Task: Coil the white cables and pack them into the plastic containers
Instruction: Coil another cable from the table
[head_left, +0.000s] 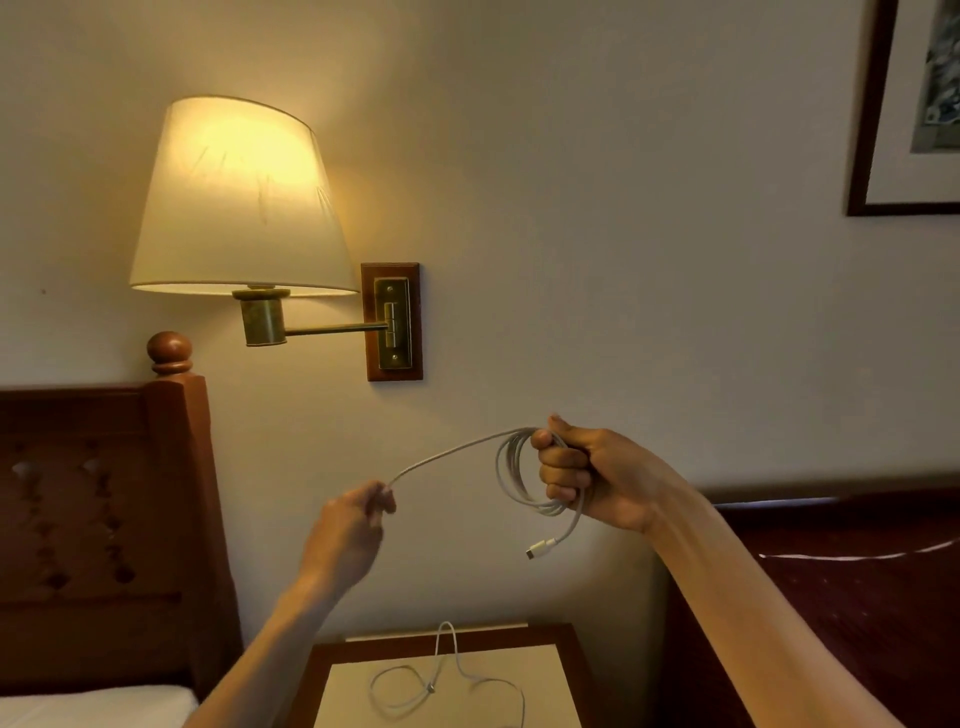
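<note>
Up high, right hand fist-grips coiled white cable; left hand pinches its free strand, hands apart. Second cable loose on nightstand below; lamp behind.

we find no text, label, brand, number or sign that can be read in this view. the framed picture on the wall shows only a blurred pattern, and the brass plate of the wall lamp carries no marking that we can read.
</note>
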